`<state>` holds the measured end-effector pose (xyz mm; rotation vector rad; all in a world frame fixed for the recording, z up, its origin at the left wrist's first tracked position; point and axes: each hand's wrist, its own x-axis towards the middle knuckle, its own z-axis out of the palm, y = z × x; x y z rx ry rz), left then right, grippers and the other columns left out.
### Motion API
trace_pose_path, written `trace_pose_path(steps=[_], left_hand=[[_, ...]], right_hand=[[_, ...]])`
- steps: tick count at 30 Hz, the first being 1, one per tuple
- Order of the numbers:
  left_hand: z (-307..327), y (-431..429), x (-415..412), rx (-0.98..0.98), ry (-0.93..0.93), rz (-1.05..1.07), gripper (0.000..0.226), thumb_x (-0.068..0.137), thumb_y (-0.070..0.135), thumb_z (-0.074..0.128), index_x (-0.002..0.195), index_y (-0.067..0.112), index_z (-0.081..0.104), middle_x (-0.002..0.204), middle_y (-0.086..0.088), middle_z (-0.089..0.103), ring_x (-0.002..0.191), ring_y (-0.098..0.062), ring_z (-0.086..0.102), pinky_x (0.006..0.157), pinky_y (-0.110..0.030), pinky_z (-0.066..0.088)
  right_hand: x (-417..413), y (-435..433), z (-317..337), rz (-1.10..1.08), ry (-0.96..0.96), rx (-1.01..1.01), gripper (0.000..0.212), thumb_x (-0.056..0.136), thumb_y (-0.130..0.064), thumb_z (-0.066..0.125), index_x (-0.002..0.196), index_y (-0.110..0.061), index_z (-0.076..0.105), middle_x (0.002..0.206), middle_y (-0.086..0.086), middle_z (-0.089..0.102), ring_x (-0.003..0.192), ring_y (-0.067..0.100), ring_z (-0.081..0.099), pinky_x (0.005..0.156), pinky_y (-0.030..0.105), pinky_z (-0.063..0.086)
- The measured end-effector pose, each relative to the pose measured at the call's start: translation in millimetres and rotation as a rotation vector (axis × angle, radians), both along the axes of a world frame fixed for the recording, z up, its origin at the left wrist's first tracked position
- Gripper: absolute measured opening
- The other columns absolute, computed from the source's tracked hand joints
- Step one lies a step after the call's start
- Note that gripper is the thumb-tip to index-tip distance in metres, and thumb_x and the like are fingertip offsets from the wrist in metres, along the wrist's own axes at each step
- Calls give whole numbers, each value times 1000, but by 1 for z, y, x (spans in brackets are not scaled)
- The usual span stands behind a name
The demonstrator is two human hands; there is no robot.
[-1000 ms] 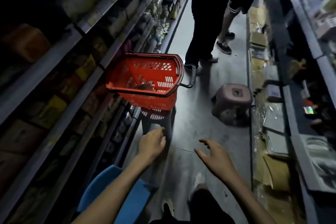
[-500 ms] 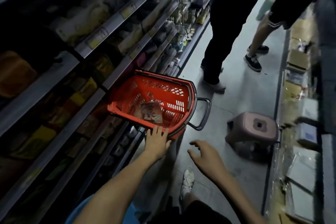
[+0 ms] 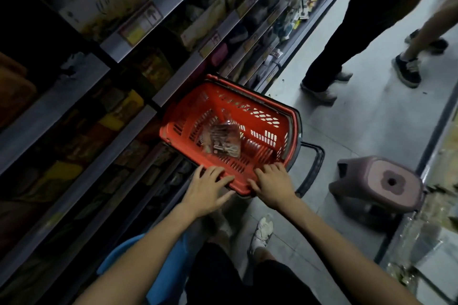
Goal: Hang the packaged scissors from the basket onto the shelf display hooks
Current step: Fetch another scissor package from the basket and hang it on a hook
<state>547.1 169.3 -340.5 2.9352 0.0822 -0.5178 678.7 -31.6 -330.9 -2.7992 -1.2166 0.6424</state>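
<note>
A red plastic basket (image 3: 260,109) stands tilted in the aisle against the left shelving (image 3: 171,10). On its floor lie clear packages of scissors (image 3: 223,141), piled together. My left hand (image 3: 208,189) rests on the basket's near rim with its fingers spread. At the near right corner, my right hand (image 3: 272,186) has its fingers curled over the rim. The display hooks cannot be made out on the dark shelves.
The basket's black handle (image 3: 313,168) sticks out to the right. A pink stool (image 3: 386,182) sits on the floor at right, next to low right-hand shelving (image 3: 436,218). Two people (image 3: 347,32) stand farther up the aisle. A blue seat (image 3: 163,270) is under me.
The view has closed in on the basket. Both hands have reached forward from mid-air onto its near rim, the left first and the right after it.
</note>
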Motion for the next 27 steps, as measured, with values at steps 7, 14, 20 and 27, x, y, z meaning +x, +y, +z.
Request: trace_pose_path(steps=[7,14,20,27], left_hand=[[-17,87,29,14,108,-32,67,99,70,25,133,32,68,131,-3,68,130,-25,59,120,-65,26],[-31,117,64,13,190,-182,77,95,69,5,129,29,61,129,-3,61,123,-28,53,104,-52,37],[-48,113,84,-40,229,-13,65,91,68,27,121,27,66,124,-5,65,120,-29,55,100,-44,41],[-68,104,88,28,222,187,46,94,50,44,106,22,78,114,-1,73,113,-28,58,100,-41,40]], right_hand=[[10,12,-4,-1,-26,-123,48,98,-54,36,106,-23,72,98,1,75,98,23,66,98,39,38],[33,54,-28,-21,109,-329,33,96,-37,58,124,-22,60,116,4,72,113,28,67,92,36,44],[62,106,-90,-201,411,-404,39,91,-36,71,123,-15,63,125,12,68,117,33,65,94,41,52],[86,152,-178,-607,567,-97,49,84,-42,75,124,-17,65,121,14,72,112,33,69,89,37,53]])
